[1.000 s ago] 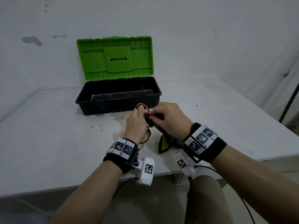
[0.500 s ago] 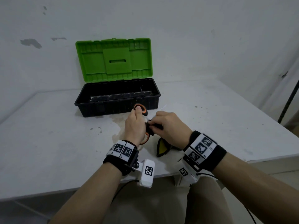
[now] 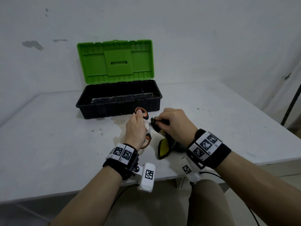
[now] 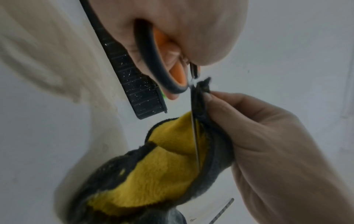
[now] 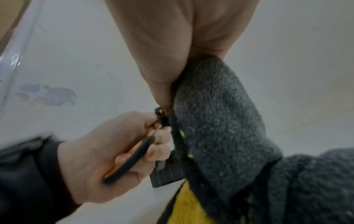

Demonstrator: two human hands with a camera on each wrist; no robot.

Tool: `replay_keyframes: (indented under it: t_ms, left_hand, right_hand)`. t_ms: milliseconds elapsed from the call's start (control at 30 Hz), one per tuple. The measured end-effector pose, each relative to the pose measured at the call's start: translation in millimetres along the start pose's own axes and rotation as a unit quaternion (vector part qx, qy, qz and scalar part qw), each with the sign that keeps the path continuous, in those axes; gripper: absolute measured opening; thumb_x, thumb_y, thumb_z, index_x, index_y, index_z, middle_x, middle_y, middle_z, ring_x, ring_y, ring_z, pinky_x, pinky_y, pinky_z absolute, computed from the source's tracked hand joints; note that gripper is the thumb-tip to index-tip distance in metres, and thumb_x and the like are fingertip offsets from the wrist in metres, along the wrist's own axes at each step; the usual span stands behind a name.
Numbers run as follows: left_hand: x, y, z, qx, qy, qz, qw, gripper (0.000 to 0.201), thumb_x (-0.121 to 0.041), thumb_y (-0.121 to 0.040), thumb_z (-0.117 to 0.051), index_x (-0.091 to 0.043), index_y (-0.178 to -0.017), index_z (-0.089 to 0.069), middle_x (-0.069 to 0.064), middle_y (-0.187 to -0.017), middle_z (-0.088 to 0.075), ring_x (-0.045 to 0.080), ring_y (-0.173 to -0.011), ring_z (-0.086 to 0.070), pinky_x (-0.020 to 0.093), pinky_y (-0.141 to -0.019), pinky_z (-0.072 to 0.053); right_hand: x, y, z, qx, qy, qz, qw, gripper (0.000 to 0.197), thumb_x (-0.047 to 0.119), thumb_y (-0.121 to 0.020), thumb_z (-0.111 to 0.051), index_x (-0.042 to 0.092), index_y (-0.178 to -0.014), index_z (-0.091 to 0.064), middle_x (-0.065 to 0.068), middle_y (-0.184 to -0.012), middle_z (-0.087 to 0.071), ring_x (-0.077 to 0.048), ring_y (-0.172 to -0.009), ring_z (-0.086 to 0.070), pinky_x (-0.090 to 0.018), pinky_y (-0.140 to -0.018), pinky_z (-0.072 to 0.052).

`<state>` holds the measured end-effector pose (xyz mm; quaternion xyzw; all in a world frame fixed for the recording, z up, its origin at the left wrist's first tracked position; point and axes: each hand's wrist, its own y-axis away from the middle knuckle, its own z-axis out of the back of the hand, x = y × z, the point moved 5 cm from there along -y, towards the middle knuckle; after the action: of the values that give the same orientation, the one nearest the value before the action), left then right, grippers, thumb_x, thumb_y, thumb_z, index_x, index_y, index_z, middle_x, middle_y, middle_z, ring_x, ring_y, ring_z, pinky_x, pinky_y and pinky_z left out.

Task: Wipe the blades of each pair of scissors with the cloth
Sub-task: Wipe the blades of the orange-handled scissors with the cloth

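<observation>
My left hand [image 3: 136, 130] grips the black-and-orange handles of a pair of scissors [image 3: 141, 112], thumb through the upper loop. My right hand [image 3: 174, 123] pinches a grey and yellow cloth [image 3: 163, 148] folded round the blade near the pivot. In the left wrist view the thin blade [image 4: 195, 137] runs down along the cloth [image 4: 162, 163], and the right hand's fingers [image 4: 226, 106] press the cloth's dark edge against it. The right wrist view shows the grey side of the cloth [image 5: 220, 115] hanging from my right hand and my left hand [image 5: 114, 151] round the scissors' handle [image 5: 132, 156].
An open toolbox with a black body [image 3: 118, 101] and a raised green lid [image 3: 115, 61] stands just behind the hands on the white table [image 3: 48, 136]. The table's front edge lies under my wrists. A wall rises close behind the box.
My right hand with the cloth has slid back along the blade toward the handles. The bare blade tip that showed half a second ago is hidden again. The left hand has barely moved.
</observation>
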<state>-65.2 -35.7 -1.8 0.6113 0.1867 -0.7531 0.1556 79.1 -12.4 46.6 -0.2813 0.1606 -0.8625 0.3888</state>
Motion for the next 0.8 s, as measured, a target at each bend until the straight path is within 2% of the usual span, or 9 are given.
replay_keyframes:
  t_ms: [133,233,267,333,433,500,600,700,800]
  left_hand:
    - [7.5,-3.4,2.5,0.003,-0.001,0.001,1.000,0.043,-0.055,-0.103,-0.028,-0.026,-0.089,-0.058,0.005,-0.073,-0.054,0.031,-0.075,-0.055,0.044,-0.068,-0.045]
    - [11.2,-4.5,5.6,-0.007,-0.003,0.008,1.000,0.045,-0.058,-0.102,-0.026,-0.029,-0.094,-0.059,0.024,-0.103,-0.066,0.044,-0.098,-0.063,0.056,-0.089,-0.052]
    - [10.9,-4.9,6.7,-0.009,-0.001,0.011,1.000,0.045,-0.058,-0.102,-0.025,-0.029,-0.096,-0.059,0.024,-0.107,-0.065,0.043,-0.102,-0.063,0.057,-0.093,-0.051]
    - [9.0,-6.4,8.2,-0.015,-0.003,0.014,1.000,0.042,-0.053,-0.105,-0.025,-0.028,-0.095,-0.058,0.012,-0.097,-0.064,0.033,-0.098,-0.062,0.051,-0.095,-0.050]
    - [10.5,-10.4,6.3,-0.017,0.001,0.018,1.000,0.043,-0.052,-0.106,-0.026,-0.025,-0.091,-0.056,-0.002,-0.077,-0.052,0.024,-0.079,-0.054,0.046,-0.079,-0.047]
    - [11.1,-12.3,6.0,-0.020,0.010,0.022,1.000,0.044,-0.052,-0.106,-0.027,-0.024,-0.090,-0.056,-0.002,-0.074,-0.050,0.022,-0.073,-0.051,0.043,-0.073,-0.043]
    - [11.6,-17.2,6.9,-0.025,0.009,0.023,0.999,0.044,-0.051,-0.106,-0.026,-0.022,-0.091,-0.055,0.000,-0.078,-0.052,0.023,-0.075,-0.052,0.042,-0.073,-0.046]
    - [11.4,-25.9,6.8,-0.029,0.027,0.022,0.999,0.044,-0.048,-0.107,-0.026,-0.019,-0.093,-0.055,0.007,-0.077,-0.054,0.025,-0.067,-0.053,0.034,-0.056,-0.042]
    - [9.3,-32.9,3.6,-0.024,0.076,0.042,0.996,0.044,-0.045,-0.108,-0.026,-0.010,-0.104,-0.053,0.010,-0.071,-0.051,0.025,-0.051,-0.060,0.025,-0.039,-0.037]
  right_hand:
    - [-33.7,-9.3,19.8,-0.035,0.025,-0.103,0.994,0.010,0.015,-0.086,-0.067,0.010,-0.088,-0.075,-0.006,-0.084,-0.067,-0.024,-0.080,-0.061,-0.026,-0.071,-0.039]
    - [-54.2,-9.7,34.8,-0.067,0.031,-0.159,0.985,0.011,0.018,-0.086,-0.068,0.011,-0.089,-0.076,-0.004,-0.084,-0.067,-0.021,-0.081,-0.059,-0.021,-0.070,-0.034]
    - [-56.3,-9.4,37.4,-0.069,0.025,-0.167,0.983,0.011,0.020,-0.087,-0.068,0.012,-0.090,-0.076,-0.003,-0.084,-0.067,-0.018,-0.081,-0.058,-0.021,-0.070,-0.034]
    - [-56.5,-9.0,39.1,-0.069,0.011,-0.172,0.983,0.011,0.022,-0.086,-0.069,0.014,-0.091,-0.076,-0.001,-0.085,-0.068,-0.015,-0.081,-0.056,-0.021,-0.071,-0.036]
    - [-60.0,-5.8,37.1,-0.066,-0.002,-0.186,0.980,0.010,0.023,-0.087,-0.068,0.017,-0.091,-0.075,0.001,-0.086,-0.071,-0.014,-0.082,-0.059,-0.019,-0.072,-0.039]
    - [-66.8,-4.2,37.1,-0.060,0.001,-0.202,0.978,0.011,0.023,-0.087,-0.067,0.017,-0.092,-0.075,0.001,-0.088,-0.071,-0.014,-0.083,-0.060,-0.020,-0.072,-0.040]
    - [-80.4,-8.7,42.4,-0.066,0.007,-0.222,0.973,0.013,0.023,-0.089,-0.066,0.015,-0.095,-0.074,-0.001,-0.089,-0.071,-0.013,-0.081,-0.057,-0.019,-0.071,-0.039]
    - [-94.1,-16.9,47.9,-0.101,0.027,-0.228,0.968,0.013,0.019,-0.089,-0.064,0.012,-0.099,-0.070,-0.006,-0.098,-0.069,-0.020,-0.089,-0.059,-0.021,-0.077,-0.037]
    - [-107.5,-17.0,31.0,-0.059,0.025,-0.252,0.966,0.009,0.014,-0.088,-0.061,0.017,-0.096,-0.062,-0.005,-0.104,-0.064,-0.026,-0.095,-0.059,-0.029,-0.083,-0.044]
